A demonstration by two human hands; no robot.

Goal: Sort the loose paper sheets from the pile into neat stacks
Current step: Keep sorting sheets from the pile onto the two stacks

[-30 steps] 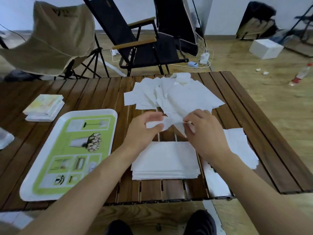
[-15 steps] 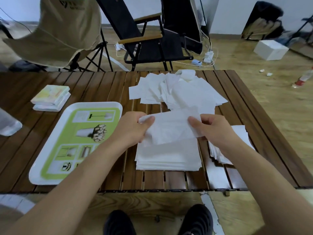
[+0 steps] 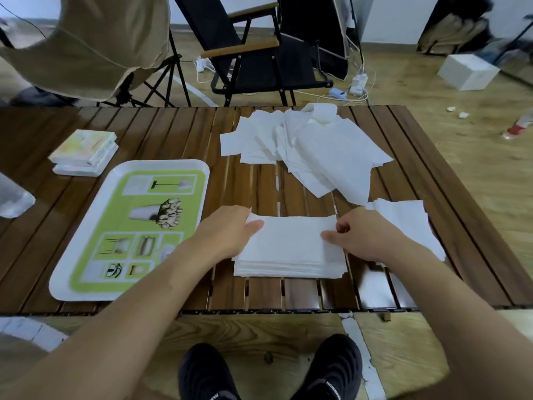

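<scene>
A slatted wooden table [image 3: 173, 134] carries a green-and-white tray [image 3: 57, 284] at the left and a loose pile [image 3: 331, 151] of white paper sheets at its far side. Near the front edge sits a neat stack [image 3: 288, 267], with a rougher stack [image 3: 403, 220] just right of it. The left hand [image 3: 225, 232] and right hand [image 3: 366, 235] each pinch an end of the top sheet [image 3: 291, 235], which lies flat on the neat stack.
</scene>
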